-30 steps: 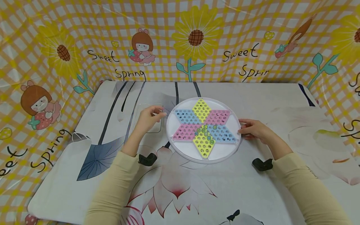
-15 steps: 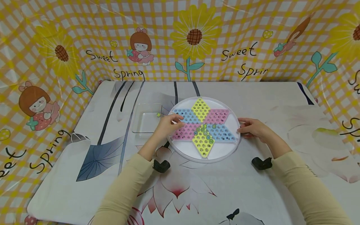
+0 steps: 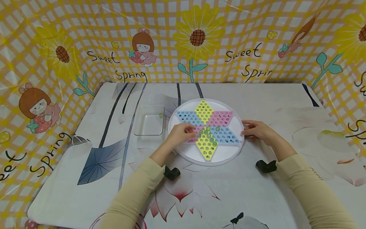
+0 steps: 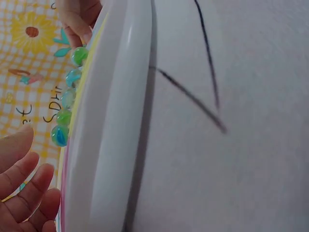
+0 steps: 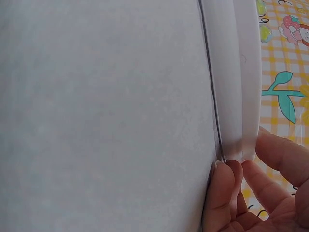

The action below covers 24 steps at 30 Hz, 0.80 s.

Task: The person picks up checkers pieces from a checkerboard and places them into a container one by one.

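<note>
A round white Chinese checkers board [image 3: 228, 152] with a star of yellow, pink and blue holes lies on the table. Several green and blue glass marbles [image 3: 214, 144] sit in its near yellow point and around the centre. Over the left pink section is my left hand [image 3: 182, 133], fingertips close to the marbles; its fingers [image 4: 29, 193] are loosely bent in the left wrist view, with nothing seen between them. My right hand [image 3: 257, 130] pinches the board's right rim, thumb [image 5: 285, 152] on one side and fingers on the other.
A clear plastic box [image 3: 148, 125] stands left of the board, a green-yellow marble [image 3: 161, 115] in its far right corner. Black wrist cameras [image 3: 172, 173] hang at the sleeves. A patterned cloth [image 3: 114, 19] rises behind the table.
My left hand has moved right, from above the clear box across to the board near the marbles, uncovering the box. The marble in the box has shifted slightly. My right hand stays at the rim.
</note>
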Motion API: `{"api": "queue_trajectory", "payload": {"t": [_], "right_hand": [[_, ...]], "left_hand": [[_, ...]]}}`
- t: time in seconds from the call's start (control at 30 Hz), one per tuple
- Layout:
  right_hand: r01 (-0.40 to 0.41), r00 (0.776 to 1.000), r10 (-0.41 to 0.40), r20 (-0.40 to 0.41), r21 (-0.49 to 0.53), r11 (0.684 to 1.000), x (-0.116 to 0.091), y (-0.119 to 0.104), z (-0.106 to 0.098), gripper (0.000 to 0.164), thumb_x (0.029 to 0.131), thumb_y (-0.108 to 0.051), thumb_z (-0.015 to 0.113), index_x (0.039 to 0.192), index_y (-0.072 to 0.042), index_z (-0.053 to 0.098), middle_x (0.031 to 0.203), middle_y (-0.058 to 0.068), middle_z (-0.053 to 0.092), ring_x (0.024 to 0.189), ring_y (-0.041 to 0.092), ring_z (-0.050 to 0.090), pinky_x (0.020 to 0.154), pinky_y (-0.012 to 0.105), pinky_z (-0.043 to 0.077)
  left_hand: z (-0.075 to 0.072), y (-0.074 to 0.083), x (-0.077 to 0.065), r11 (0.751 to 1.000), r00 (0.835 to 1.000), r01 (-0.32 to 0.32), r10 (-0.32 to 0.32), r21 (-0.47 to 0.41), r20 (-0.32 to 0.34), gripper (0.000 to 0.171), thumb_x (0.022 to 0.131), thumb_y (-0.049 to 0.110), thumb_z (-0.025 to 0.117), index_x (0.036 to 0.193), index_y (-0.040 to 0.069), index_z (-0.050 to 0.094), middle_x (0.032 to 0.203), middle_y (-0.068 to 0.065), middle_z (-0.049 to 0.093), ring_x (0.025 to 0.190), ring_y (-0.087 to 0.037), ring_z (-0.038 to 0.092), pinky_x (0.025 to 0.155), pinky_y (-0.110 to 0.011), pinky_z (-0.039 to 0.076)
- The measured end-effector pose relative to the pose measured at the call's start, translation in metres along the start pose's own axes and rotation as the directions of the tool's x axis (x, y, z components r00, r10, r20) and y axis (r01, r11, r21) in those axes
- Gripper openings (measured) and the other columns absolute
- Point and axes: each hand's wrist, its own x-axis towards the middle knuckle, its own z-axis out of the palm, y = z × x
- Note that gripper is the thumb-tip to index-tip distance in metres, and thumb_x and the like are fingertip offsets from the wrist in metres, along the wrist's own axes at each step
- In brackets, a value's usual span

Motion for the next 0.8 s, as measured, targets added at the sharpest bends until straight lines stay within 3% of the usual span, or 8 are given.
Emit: {"api": "queue_trajectory", "payload": {"t": [0.23,0.8], "right_hand": [[0.000,1.000,0.000,0.003,0.004,1.000,0.000,0.001,-0.001,0.069,0.088,-0.019,0.061,0.144,-0.003,0.023,0.102,0.010,0.041,0.076,0.010,0.050,0.068,0.020,0.049],[0.003,1.000,-0.003,0.000,0.001,1.000,0.001,0.001,0.000,0.070,0.087,-0.020,0.062,0.143,-0.003,0.024,0.102,0.010,0.041,0.078,0.011,0.049,0.069,0.020,0.050]], "left_hand": [[0.010,0.002,0.004,0.999,0.999,0.029,-0.030,0.023,0.031,0.025,0.080,0.019,0.070,0.102,0.007,0.066,0.083,-0.002,0.061,0.073,-0.010,0.051,0.063,-0.017,0.040],[0.020,0.001,0.007,0.989,0.998,0.065,-0.062,0.135,-0.027,0.019,0.079,0.023,0.072,0.092,0.008,0.069,0.076,0.002,0.059,0.069,-0.008,0.049,0.062,-0.017,0.038]]}}
